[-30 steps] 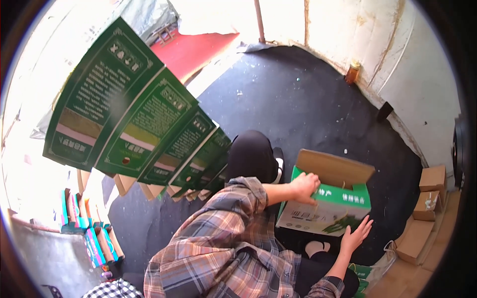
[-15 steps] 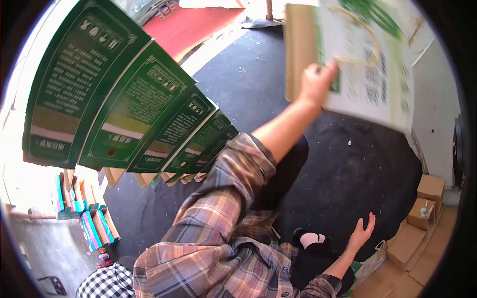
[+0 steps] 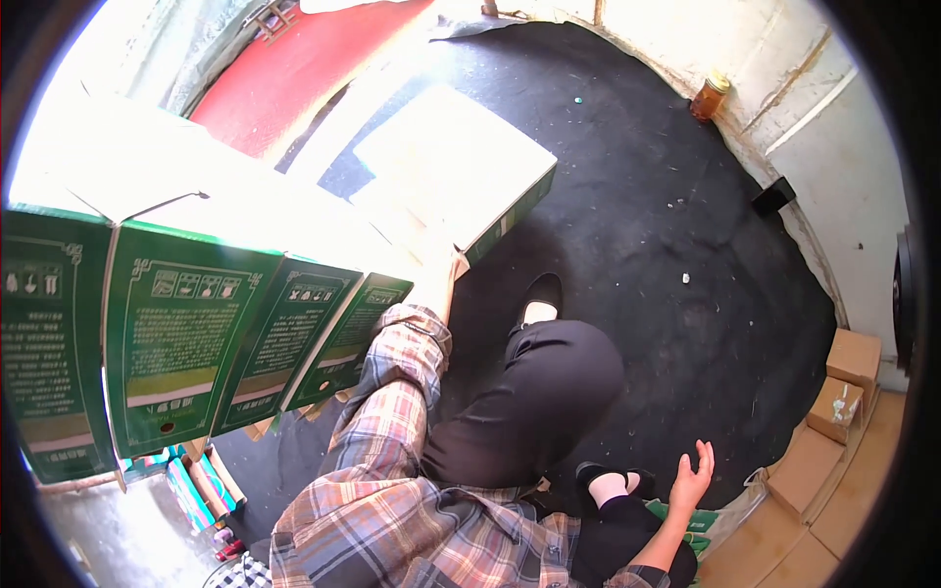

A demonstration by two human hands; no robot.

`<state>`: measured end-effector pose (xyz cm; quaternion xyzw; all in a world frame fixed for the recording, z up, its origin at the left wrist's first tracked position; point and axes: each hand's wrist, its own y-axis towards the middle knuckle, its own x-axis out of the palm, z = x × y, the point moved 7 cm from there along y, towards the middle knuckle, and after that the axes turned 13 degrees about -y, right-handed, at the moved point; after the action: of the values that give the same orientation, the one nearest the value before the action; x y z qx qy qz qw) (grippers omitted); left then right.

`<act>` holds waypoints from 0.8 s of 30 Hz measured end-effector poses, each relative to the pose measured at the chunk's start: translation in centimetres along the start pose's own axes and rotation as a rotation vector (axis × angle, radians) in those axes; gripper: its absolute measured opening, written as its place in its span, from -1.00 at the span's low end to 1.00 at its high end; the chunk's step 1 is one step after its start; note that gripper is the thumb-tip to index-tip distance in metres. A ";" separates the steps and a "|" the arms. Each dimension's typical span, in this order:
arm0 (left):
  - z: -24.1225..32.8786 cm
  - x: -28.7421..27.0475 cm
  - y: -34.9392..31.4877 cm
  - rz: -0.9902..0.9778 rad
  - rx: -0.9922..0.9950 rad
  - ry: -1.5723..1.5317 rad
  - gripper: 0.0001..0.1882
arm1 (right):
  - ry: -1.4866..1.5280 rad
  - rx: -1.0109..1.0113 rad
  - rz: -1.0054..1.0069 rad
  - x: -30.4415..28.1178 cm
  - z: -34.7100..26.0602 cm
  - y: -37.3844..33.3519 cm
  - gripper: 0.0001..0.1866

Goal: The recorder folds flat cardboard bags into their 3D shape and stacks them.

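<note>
Left fingers: hidden in glare under the carton; they seem closed on its near edge, though I cannot tell for certain.
Left hand: stretched forward at the end of the plaid sleeve, meeting the green-and-white carton.
Right hand: fingers spread wide, holding nothing, hanging above the black floor mat near its lower right edge.
Change: half a second ago the carton was raised high; a second ago it sat on the mat. Now it reaches the far end of the row of green cartons.
Meaning: the carry looks nearly complete; release seems pending.
Surroundings: amber jar at the mat's far edge; brown boxes right.
</note>
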<state>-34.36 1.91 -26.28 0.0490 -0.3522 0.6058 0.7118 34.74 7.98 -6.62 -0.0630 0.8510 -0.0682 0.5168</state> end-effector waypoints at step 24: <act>-6.1 -1.4 -0.3 0.223 -0.095 0.303 -0.45 | -0.139 0.135 -0.160 0.6 -0.8 0.4 -0.59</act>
<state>-31.41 3.66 -31.48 -0.1156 -0.2725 0.6639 0.6868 33.72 8.29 -6.82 -0.1004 0.7990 -0.1620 0.5703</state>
